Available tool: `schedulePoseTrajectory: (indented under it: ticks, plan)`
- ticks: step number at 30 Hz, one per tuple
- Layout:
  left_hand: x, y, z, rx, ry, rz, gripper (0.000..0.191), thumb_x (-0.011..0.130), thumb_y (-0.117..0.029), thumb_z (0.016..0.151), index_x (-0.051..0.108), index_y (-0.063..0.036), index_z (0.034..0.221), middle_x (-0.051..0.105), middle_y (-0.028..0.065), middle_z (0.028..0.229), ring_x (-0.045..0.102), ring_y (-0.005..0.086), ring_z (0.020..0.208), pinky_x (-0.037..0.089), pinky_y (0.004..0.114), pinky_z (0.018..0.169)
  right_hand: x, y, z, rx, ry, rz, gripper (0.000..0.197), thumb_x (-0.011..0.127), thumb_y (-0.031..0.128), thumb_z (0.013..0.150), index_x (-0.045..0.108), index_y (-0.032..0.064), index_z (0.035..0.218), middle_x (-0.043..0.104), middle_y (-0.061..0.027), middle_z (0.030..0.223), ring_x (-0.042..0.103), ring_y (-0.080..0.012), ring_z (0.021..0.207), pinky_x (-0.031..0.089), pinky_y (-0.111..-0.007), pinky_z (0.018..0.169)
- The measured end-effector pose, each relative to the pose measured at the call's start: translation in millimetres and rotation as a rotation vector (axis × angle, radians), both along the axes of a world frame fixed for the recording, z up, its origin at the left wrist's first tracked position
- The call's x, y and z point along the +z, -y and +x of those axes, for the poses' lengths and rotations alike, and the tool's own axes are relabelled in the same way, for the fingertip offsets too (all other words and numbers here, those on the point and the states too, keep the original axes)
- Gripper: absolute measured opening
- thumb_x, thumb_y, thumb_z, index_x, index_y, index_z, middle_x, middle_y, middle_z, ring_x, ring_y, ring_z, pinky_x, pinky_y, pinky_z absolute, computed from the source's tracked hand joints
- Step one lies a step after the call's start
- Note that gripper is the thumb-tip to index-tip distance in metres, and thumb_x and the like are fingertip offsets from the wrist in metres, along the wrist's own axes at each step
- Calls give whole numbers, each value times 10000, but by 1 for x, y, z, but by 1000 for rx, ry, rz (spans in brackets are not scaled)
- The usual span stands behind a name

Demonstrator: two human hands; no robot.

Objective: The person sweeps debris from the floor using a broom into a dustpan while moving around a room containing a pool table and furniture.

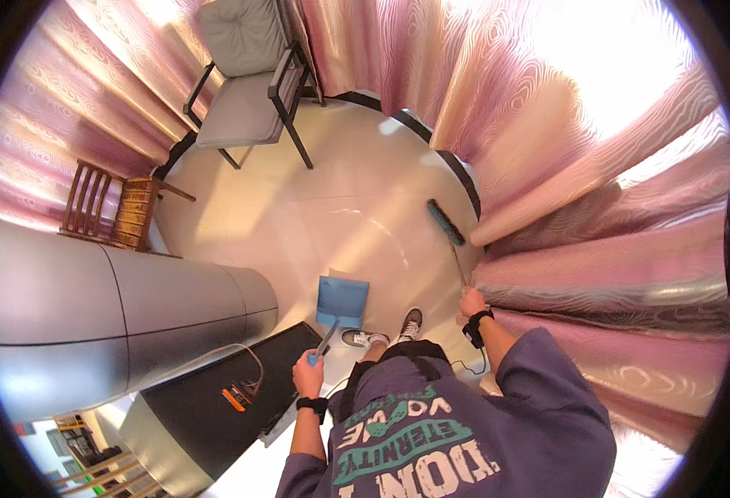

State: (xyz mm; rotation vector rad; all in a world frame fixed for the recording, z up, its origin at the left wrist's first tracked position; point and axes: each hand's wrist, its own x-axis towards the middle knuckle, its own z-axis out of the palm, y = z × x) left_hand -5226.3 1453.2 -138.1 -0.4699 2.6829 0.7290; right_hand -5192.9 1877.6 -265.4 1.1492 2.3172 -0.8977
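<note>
My left hand point(308, 375) is closed around the handle of a blue dustpan point(342, 300). The pan is low at the floor, in front of my left shoe. Out to the right, my right hand point(473, 302) grips the thin handle of a broom point(446, 222). Its dark green bristle head is at the floor near the curtain hem, ahead of that hand. Both wrists wear black bands, and a cable hangs by the right one. Any small debris on the tiles is too small to tell.
Pink patterned curtains point(526, 124) hang along the right and far sides. A grey cushioned armchair point(240, 112) stands ahead, with a wooden chair point(134, 211) to its left. A grey round column point(184, 299) and a black-topped cabinet point(215, 429) holding an orange object point(236, 398) are at left.
</note>
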Motion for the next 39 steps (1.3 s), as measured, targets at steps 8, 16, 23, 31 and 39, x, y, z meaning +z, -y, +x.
schedulePoseTrajectory:
  ticks: [8,16,23,31,39]
  plan:
    - [-40,33,-60,-78,-84,-74,240,578,-273,747,612,-44,807,595,204,758,557,392,735,447,439,626,83,139,-47,812,42,-2,212,529,130,709,582,-25,843,592,-236,771,580,-385,755,473,-442,677]
    - [-43,37,-49,10,-6,-12,217,621,-264,699,620,-144,880,614,172,824,578,358,796,462,434,675,99,72,-103,471,82,-267,362,642,173,675,620,67,1020,607,-94,661,543,-176,514,438,-324,484]
    - [-49,53,-53,200,-22,68,227,657,-246,672,634,-148,875,617,170,794,587,347,784,461,427,660,95,-12,-125,178,79,-117,265,590,132,726,609,-22,941,527,-90,534,464,-167,410,382,-306,408]
    - [-40,1,-151,302,-77,58,249,651,-222,665,634,-69,860,606,184,763,586,354,735,456,418,633,-15,-120,-194,976,550,318,197,550,95,682,618,-3,839,617,-162,854,597,-333,751,478,-423,609]
    - [-17,-65,-280,92,-88,87,235,629,-197,678,642,-82,883,600,175,704,591,336,696,458,403,632,-47,-111,-222,639,121,275,186,524,121,684,611,-43,707,596,-236,769,586,-369,752,463,-432,676]
